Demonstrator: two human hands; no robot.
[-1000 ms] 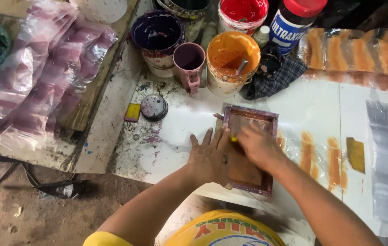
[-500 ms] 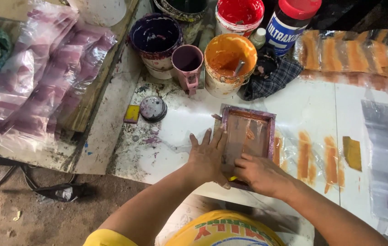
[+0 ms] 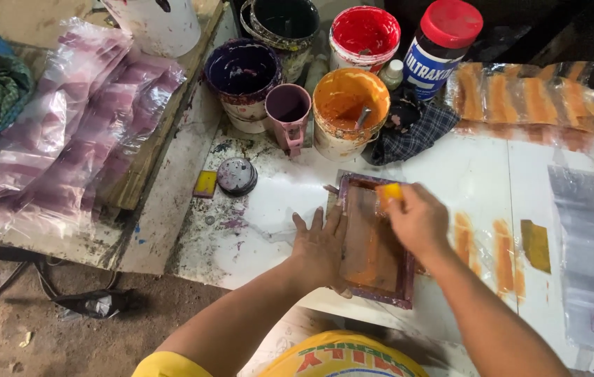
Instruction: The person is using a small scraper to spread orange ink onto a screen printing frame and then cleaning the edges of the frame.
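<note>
Left hand (image 3: 321, 244) lies flat, fingers (image 3: 325, 222) spread apart, pressing the left edge of a small purple-framed printing screen (image 3: 374, 241) on the white counter (image 3: 269, 202). Right hand (image 3: 419, 220) has its fingers clamped on a yellow squeegee (image 3: 389, 192) at the screen's far end. Beyond the fingers stand an orange paint tub (image 3: 349, 115) and a purple mug (image 3: 288, 112). Right of the right-hand fingers, orange-printed plastic bags (image 3: 492, 244) lie on the counter.

orange paint bucket (image 3: 350, 112) | red paint tub (image 3: 365, 36) | purple mug (image 3: 288, 112) | checked rag (image 3: 416, 129)
</note>
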